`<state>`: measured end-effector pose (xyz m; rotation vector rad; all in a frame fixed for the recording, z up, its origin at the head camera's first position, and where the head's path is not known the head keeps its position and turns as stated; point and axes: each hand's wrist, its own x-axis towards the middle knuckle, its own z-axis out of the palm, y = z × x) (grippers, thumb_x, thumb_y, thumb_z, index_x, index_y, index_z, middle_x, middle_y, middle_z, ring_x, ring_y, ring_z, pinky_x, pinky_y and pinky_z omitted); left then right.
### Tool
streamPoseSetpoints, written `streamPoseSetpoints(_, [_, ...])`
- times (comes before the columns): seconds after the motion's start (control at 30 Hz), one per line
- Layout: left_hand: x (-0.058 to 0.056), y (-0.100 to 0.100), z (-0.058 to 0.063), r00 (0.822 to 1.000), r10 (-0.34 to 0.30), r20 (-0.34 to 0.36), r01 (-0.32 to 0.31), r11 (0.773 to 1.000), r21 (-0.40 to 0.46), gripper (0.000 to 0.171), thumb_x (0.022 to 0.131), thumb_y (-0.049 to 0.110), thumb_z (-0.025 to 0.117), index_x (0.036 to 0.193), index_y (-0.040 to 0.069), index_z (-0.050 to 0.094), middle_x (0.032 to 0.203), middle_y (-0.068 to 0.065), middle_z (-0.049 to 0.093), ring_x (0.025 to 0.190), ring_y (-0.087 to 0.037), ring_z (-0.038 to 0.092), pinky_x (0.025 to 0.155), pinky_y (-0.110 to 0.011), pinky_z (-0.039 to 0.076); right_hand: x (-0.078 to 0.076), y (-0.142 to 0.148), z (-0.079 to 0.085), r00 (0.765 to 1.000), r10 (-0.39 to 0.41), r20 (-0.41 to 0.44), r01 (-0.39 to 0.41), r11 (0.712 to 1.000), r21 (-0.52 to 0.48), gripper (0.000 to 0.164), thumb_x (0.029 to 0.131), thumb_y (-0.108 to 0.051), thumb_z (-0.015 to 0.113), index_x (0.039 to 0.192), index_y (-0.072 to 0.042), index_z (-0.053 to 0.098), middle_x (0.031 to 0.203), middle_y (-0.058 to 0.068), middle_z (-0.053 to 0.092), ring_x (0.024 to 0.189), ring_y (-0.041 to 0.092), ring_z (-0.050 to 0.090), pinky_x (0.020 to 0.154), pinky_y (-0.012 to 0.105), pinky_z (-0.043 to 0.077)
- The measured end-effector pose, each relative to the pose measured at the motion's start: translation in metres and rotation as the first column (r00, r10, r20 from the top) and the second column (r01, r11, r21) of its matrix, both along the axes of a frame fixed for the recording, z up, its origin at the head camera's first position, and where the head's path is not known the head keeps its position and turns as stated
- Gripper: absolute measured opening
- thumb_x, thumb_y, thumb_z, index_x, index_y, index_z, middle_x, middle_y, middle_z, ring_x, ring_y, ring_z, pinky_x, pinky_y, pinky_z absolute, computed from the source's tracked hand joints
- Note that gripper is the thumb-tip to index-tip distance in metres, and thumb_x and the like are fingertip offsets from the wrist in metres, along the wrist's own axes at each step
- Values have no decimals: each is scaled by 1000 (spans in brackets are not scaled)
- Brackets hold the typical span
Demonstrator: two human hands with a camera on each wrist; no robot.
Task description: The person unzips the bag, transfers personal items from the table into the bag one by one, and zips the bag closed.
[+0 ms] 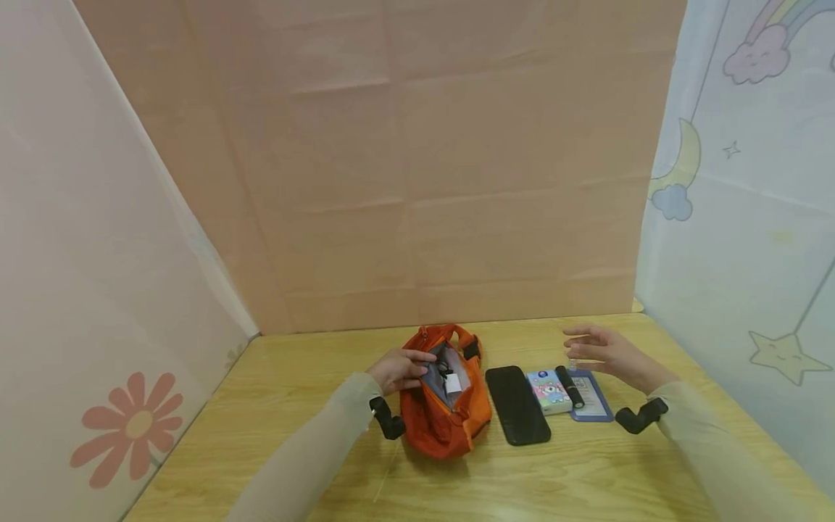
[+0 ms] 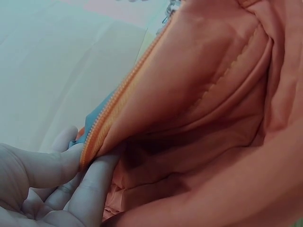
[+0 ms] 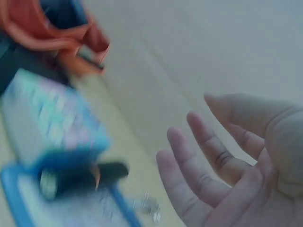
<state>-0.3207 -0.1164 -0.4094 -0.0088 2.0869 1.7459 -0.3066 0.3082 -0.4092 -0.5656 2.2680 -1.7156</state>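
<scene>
By the table's (image 1: 313, 406) far edge, your left hand (image 1: 393, 370) pinched the orange zip bag (image 1: 430, 429) open, which next likely needed steadying for your loose, empty right hand (image 1: 613, 357).

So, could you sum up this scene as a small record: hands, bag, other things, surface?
Left hand: pinches the zippered edge of the orange bag
Right hand: hovers near the blue-framed card holder, holding nothing
Bag opening: unzipped; grey lining, white item and dark cord visible, exact kinds unclear
Beside bag: black smartphone, lying flat
Beyond phone: cartoon-print pack
On card holder: black tube, lying partly across it
Surface: wood-grain table
</scene>
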Motion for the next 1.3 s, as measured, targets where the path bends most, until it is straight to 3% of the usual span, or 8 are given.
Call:
streamPoseSetpoints(0.17, [0, 0, 3, 1000, 5, -5, -5, 1000, 5, 36, 92, -4, 58, 128, 1, 63, 107, -8, 66, 82, -12, 66, 70, -26, 55, 0, 7, -11, 998, 16, 64, -25, 990, 138, 55, 96, -12, 59, 141, 10, 34, 131, 31, 44, 109, 22, 59, 89, 41, 52])
streamPoseSetpoints(0.3, [-1, 0, 3, 1000, 7, -1, -7, 1000, 9, 36, 92, -4, 58, 127, 2, 63, 108, -9, 66, 83, -13, 66, 72, -28, 56, 0, 3, -17, 994, 30, 104, -53, 972, 231, 65, 91, -9, 65, 141, 14, 30, 129, 40, 41, 106, 27, 57, 82, 40, 54])
streamPoseSetpoints(0.43, [-1, 0, 1, 1000, 5, 0, -5, 1000, 15, 35, 92, -5, 59, 126, 2, 64, 109, -9, 65, 84, -13, 67, 73, -28, 56, 3, -1, -16, 994, 24, 109, -55, 954, 295, 71, 88, -10, 70, 142, 14, 30, 128, 40, 42, 112, 38, 55, 84, 44, 54])
streamPoseSetpoints(0.63, [1, 0, 2, 1000, 6, -4, -6, 1000, 16, 35, 92, -5, 58, 126, 2, 64, 106, -8, 64, 83, -13, 66, 71, -27, 55, 3, -4, -16, 998, 40, 50, -56, 924, 379, 69, 85, -11, 73, 138, 14, 38, 131, 44, 37, 119, 51, 45, 85, 44, 52])
streamPoseSetpoints(0.83, [2, 0, 1, 1000, 4, -7, -4, 1000, 20, 36, 93, -4, 58, 128, 1, 63, 107, -8, 64, 84, -13, 66, 71, -27, 55, 1, -7, -19, 998, -12, 55, -13, 902, 432, 66, 83, -12, 75, 135, 10, 43, 122, 36, 47, 110, 41, 54, 83, 43, 52])
streamPoseSetpoints(1.03, [1, -1, -3, 1000, 7, -3, -7, 1000, 26, 35, 92, -5, 58, 127, 1, 63, 106, -9, 65, 83, -14, 67, 72, -28, 56, 1, -11, -23, 994, -75, 84, 34, 911, 410, 61, 79, -8, 78, 128, 8, 44, 112, 29, 52, 93, 27, 57, 75, 37, 52])
streamPoseSetpoints(1.23, [2, 0, -3, 1000, 15, -9, -14, 1000, 19, 34, 92, -5, 59, 124, 3, 66, 104, -8, 65, 82, -13, 66, 69, -27, 55, 3, -13, -23, 991, -101, 89, 58, 917, 395, 61, 78, -5, 78, 125, 6, 41, 107, 24, 53, 88, 25, 57, 72, 36, 51])
streamPoseSetpoints(1.3, [1, 0, -3, 1000, 16, -8, -16, 1000, 18, 34, 92, -5, 59, 124, 3, 66, 104, -7, 65, 82, -13, 66, 69, -27, 55, 4, -13, -23, 990, -96, 106, 53, 933, 355, 64, 78, -3, 77, 128, 7, 38, 108, 25, 52, 87, 24, 57, 72, 36, 52])
